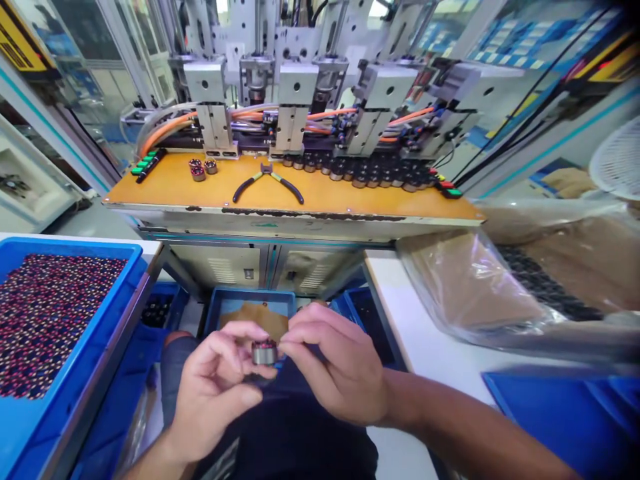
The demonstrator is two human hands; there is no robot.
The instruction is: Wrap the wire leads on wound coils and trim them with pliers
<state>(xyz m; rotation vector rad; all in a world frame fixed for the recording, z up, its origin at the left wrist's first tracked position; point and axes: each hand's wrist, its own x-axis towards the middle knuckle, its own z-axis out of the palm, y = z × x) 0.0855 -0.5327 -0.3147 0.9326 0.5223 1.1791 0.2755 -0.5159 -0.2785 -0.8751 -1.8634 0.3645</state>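
A small round metal part [265, 353] with red and black on its top is held above my lap. My left hand [220, 380] grips it from the left, with fingers around it and the thumb apart below. At its right edge, the thumb and index finger of my right hand [335, 363] are pinched together; anything between those fingertips is too small to make out. Beyond my hands, black-handled pliers [267, 175] lie spread on the orange bench top [200, 195]. Three similar parts [198, 172] stand to the left of the pliers, and several dark ones [360, 172] to the right.
A machine [295, 87] rises behind the bench. At the left is a blue tray [131, 252] of many small red and black parts. A plastic-lined box [450, 280] with dark parts stands at the right, above a blue bin [555, 413]. Another blue bin [255, 295] sits below the bench.
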